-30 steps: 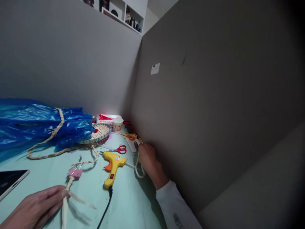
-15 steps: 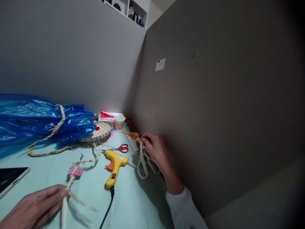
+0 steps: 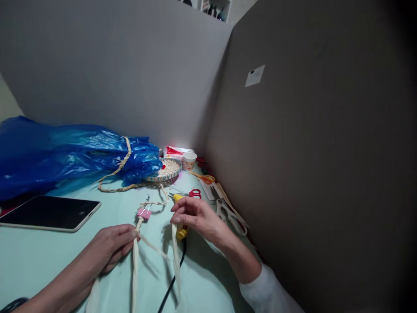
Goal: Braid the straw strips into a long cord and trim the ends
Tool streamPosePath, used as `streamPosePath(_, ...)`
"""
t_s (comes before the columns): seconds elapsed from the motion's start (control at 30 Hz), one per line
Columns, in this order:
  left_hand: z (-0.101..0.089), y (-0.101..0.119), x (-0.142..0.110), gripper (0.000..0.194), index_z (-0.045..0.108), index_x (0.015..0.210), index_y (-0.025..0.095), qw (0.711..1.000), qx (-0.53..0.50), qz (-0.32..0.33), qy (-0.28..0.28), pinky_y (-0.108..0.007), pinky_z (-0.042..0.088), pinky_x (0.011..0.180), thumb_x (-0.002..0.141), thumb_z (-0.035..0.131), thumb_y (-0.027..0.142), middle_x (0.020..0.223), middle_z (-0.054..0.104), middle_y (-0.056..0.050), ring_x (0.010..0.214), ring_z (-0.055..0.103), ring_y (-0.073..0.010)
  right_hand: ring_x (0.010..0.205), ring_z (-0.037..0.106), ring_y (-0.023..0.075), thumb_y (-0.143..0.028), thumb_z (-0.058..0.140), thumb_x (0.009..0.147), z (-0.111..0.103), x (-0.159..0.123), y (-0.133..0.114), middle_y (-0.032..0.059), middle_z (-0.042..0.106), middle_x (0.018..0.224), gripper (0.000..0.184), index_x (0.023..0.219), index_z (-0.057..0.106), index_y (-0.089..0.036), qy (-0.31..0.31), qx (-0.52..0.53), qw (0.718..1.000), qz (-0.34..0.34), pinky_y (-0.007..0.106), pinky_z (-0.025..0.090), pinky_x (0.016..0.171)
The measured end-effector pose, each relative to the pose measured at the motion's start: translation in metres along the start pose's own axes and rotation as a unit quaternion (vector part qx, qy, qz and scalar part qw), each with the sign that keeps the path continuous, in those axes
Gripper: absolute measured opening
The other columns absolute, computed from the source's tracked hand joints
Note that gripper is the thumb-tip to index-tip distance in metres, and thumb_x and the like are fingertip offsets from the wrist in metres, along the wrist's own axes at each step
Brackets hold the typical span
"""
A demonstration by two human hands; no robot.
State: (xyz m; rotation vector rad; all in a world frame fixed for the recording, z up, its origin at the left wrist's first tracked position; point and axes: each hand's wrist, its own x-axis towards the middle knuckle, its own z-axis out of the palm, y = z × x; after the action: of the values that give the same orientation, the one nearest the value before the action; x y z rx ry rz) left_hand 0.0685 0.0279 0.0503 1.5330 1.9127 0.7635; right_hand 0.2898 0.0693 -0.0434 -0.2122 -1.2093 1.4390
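Nearest me, pale loose strands (image 3: 135, 271) trail from the braid (image 3: 140, 223), one running straight toward me, another slanting right. The left hand (image 3: 119, 243) pinches the braid, thumb pressed to fingers, just on my side of the pink clip (image 3: 144, 213); the braid's long axis points away, leaning slightly right. The right hand (image 3: 194, 216) pinches a separate pale strip (image 3: 176, 256) hanging toward me. Beyond lie red-handled scissors (image 3: 195, 194).

Pale braid (image 3: 140, 224) — clipped, separate strip (image 3: 176, 256) — hanging
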Motion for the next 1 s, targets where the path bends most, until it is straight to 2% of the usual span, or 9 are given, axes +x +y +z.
streamPosePath(0.13,0.000,0.006,-0.002,0.042,0.054,0.060,0.019,0.998,-0.027,0.004,-0.049,-0.016,0.006,0.039,0.062,0.076,0.055,0.043,0.031,0.012,0.039,0.012,-0.0021,0.066,0.059,0.0111,-0.035,0.073,0.078,0.007,0.003,0.005,0.0021,0.068,0.078,0.025,0.091,0.063,-0.016,-0.013,-0.024,1.000,-0.015,0.024,0.043,0.065)
streamPosePath(0.23,-0.001,0.008,-0.002,0.044,0.052,0.057,0.020,0.997,-0.017,0.013,-0.071,-0.017,0.005,0.039,0.064,0.073,0.057,0.040,0.023,0.015,0.040,0.010,-0.0029,0.066,0.064,0.0131,-0.027,0.059,0.088,0.016,0.007,-0.002,0.0009,0.064,0.081,0.010,0.091,0.058,-0.018,0.009,-0.097,0.995,-0.015,0.023,0.042,0.061)
streamPosePath(0.3,-0.001,0.008,-0.002,0.045,0.053,0.058,0.020,0.997,-0.015,0.014,-0.079,-0.018,0.005,0.039,0.063,0.072,0.059,0.039,0.024,0.014,0.039,0.011,-0.0032,0.070,0.064,0.0145,-0.016,0.054,0.088,0.025,0.010,-0.006,0.0007,0.064,0.083,0.005,0.091,0.056,-0.019,0.031,-0.216,0.976,-0.025,0.024,0.042,0.062)
streamPosePath(0.37,-0.001,0.009,-0.003,0.045,0.053,0.058,0.020,0.996,-0.018,0.014,-0.083,-0.019,0.005,0.039,0.064,0.072,0.061,0.038,0.023,0.015,0.038,0.010,-0.0033,0.075,0.063,0.0152,-0.008,0.052,0.085,0.035,0.011,-0.008,0.0012,0.067,0.084,0.016,0.094,0.059,-0.019,0.046,-0.339,0.939,-0.036,0.025,0.041,0.067)
streamPosePath(0.43,0.000,0.009,-0.004,0.044,0.054,0.060,0.020,0.997,-0.021,0.013,-0.079,-0.019,0.004,0.039,0.066,0.071,0.060,0.037,0.022,0.015,0.038,0.008,-0.0033,0.079,0.062,0.0162,-0.006,0.052,0.084,0.045,0.011,-0.007,0.0020,0.071,0.086,0.023,0.101,0.061,-0.019,0.040,-0.407,0.911,-0.041,0.026,0.041,0.071)
streamPosePath(0.57,-0.001,0.009,-0.004,0.040,0.056,0.066,0.020,0.996,-0.024,0.003,-0.087,-0.019,0.004,0.038,0.067,0.073,0.057,0.037,0.023,0.015,0.037,0.009,-0.0032,0.079,0.063,0.0164,-0.011,0.053,0.087,0.056,0.006,-0.003,0.0026,0.073,0.087,0.023,0.107,0.062,-0.019,0.013,-0.426,0.904,-0.036,0.025,0.040,0.071)
streamPosePath(0.73,-0.002,0.012,-0.006,0.042,0.054,0.066,0.020,0.995,-0.047,-0.006,-0.093,-0.018,0.003,0.039,0.066,0.073,0.057,0.039,0.022,0.016,0.040,0.008,-0.0028,0.073,0.062,0.0147,-0.008,0.054,0.085,0.061,0.005,0.000,0.0016,0.072,0.082,0.019,0.099,0.061,-0.018,0.004,-0.424,0.905,-0.027,0.023,0.039,0.067)
streamPosePath(0.87,-0.001,0.014,-0.008,0.038,0.057,0.068,0.019,0.995,-0.051,0.000,-0.086,-0.017,0.004,0.039,0.069,0.072,0.055,0.040,0.024,0.015,0.041,0.009,-0.0029,0.074,0.061,0.0160,-0.009,0.053,0.086,0.058,0.006,-0.002,0.0012,0.069,0.081,0.019,0.102,0.059,-0.018,0.009,-0.456,0.889,-0.036,0.024,0.037,0.066)
streamPosePath(1.0,-0.002,0.008,-0.002,0.039,0.058,0.067,0.019,0.995,-0.047,-0.001,-0.087,-0.018,0.002,0.039,0.067,0.072,0.055,0.040,0.022,0.016,0.040,0.007,-0.0027,0.087,0.061,0.0174,-0.006,0.048,0.087,0.049,-0.002,-0.006,0.0044,0.067,0.093,0.025,0.107,0.057,-0.018,-0.003,-0.489,0.869,-0.074,0.025,0.041,0.074)
